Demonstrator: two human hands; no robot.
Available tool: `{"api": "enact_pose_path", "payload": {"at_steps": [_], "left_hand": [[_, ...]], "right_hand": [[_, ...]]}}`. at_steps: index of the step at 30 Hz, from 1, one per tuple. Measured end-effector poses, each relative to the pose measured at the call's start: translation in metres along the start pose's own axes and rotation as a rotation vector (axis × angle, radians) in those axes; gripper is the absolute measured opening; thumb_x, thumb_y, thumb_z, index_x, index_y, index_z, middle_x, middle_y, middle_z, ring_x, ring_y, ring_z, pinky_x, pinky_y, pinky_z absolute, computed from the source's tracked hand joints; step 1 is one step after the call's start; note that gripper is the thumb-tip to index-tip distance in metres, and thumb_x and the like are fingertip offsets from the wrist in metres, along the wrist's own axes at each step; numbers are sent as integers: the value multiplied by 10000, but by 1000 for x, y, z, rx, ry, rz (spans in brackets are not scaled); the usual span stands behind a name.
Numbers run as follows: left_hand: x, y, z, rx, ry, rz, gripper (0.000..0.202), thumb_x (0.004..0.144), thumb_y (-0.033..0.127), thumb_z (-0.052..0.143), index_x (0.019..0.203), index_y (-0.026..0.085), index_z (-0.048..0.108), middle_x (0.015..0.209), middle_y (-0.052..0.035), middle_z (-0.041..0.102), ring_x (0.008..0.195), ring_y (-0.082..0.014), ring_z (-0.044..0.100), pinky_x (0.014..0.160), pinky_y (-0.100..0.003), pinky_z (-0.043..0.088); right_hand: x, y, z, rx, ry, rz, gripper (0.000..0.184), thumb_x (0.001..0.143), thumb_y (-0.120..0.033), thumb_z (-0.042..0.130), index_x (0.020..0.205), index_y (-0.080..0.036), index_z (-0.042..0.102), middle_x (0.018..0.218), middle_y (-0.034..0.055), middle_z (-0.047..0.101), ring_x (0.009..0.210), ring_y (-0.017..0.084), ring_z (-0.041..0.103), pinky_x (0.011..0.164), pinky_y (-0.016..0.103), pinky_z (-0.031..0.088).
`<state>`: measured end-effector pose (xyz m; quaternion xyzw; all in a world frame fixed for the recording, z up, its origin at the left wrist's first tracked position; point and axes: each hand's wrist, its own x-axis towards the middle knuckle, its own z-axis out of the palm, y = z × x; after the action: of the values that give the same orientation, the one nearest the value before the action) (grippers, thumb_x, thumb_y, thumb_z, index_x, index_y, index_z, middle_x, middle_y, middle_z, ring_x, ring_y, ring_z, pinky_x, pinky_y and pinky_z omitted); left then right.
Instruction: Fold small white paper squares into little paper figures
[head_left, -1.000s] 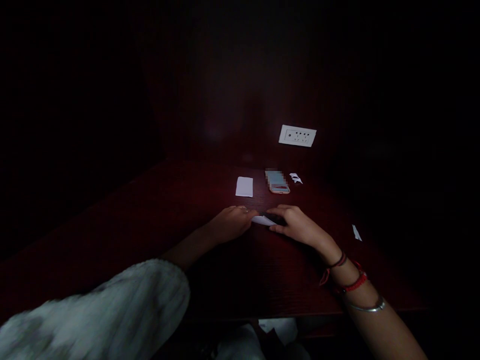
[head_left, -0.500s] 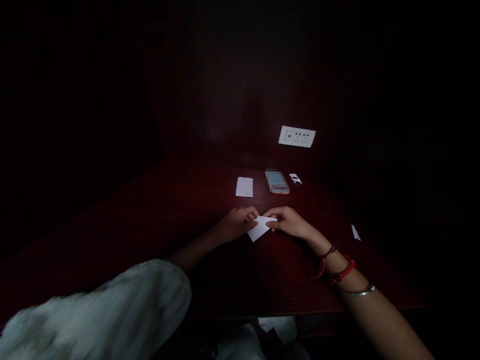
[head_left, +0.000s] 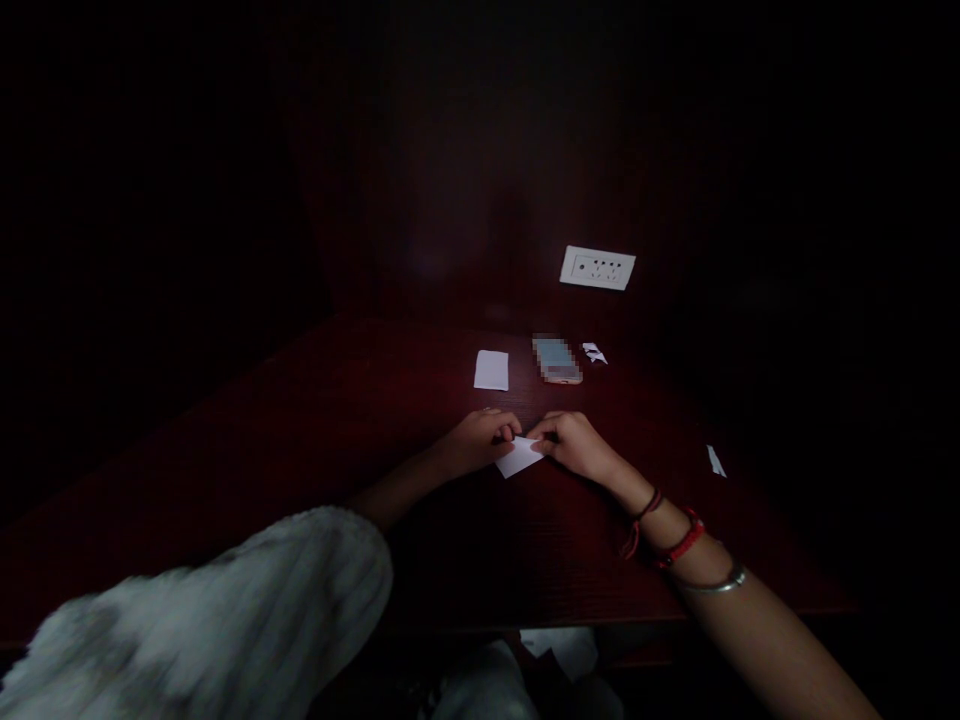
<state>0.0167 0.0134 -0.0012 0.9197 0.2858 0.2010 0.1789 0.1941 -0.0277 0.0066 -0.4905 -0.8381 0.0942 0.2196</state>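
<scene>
A small white piece of paper (head_left: 517, 457) lies on the dark red table (head_left: 315, 440), held between both my hands. My left hand (head_left: 480, 441) has its fingers curled onto the paper's left edge. My right hand (head_left: 576, 444) pinches the paper's upper right corner with bent fingers. Red thread bands and a metal bangle (head_left: 716, 583) sit on my right wrist. My left arm wears a white sleeve (head_left: 225, 620).
Beyond the hands lie a white paper square (head_left: 491, 370), a phone (head_left: 557, 361) and a small crumpled paper scrap (head_left: 595, 353). Another paper scrap (head_left: 715, 461) lies at the right. A white wall socket (head_left: 597, 268) is on the dark back panel. The room is very dim.
The paper, seen flat and low between the hands a second ago, now shows a wider white face. My right hand has drawn closer to my left, fingers curling in.
</scene>
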Motion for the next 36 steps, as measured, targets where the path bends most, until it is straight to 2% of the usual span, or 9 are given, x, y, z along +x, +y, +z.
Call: {"api": "enact_pose_path", "payload": {"at_steps": [6,13,20,25,31,36], "left_hand": [[0,0,3,48,48,32,152,700,210,417,794,177,531,769,4,496,743,-113,450,692,-229,349],[0,0,4,61,38,40,128,720,202,409,757,175,529,734,10,496,738,-110,453,714,-233,343],[0,2,4,69,25,86,181,753,197,391,882,194,519,772,12,495,766,-106,449,726,-231,336],[-1,5,-1,123,-8,148,186,782,204,369,808,189,553,838,4,502,835,-107,438,774,-227,308],[-6,5,-8,269,-76,160,215,798,232,363,925,262,533,928,26,501,837,-110,433,676,-199,331],[-8,8,-10,361,-97,138,238,813,264,333,965,281,516,958,27,504,854,-124,426,626,-201,337]], "right_hand": [[-1,-3,2,-82,-16,6,199,711,-108,458,816,-162,618,772,41,593,704,105,521,650,203,371],[-6,-15,-5,-228,-75,-41,212,736,-122,436,861,-164,602,807,63,575,781,123,499,720,224,351],[-13,-18,-9,-217,-126,-175,241,746,-87,397,899,-129,579,809,76,534,780,120,480,698,215,360],[-16,-19,-10,-200,-152,-194,222,732,-105,407,864,-120,584,798,69,518,749,116,479,674,210,371],[-16,-14,-17,-170,-193,-163,223,695,-139,457,869,-125,595,821,59,530,759,120,489,684,205,366],[-16,-7,-27,-129,-303,-168,155,676,-167,485,731,-130,625,740,34,553,674,103,492,643,193,359]]}}
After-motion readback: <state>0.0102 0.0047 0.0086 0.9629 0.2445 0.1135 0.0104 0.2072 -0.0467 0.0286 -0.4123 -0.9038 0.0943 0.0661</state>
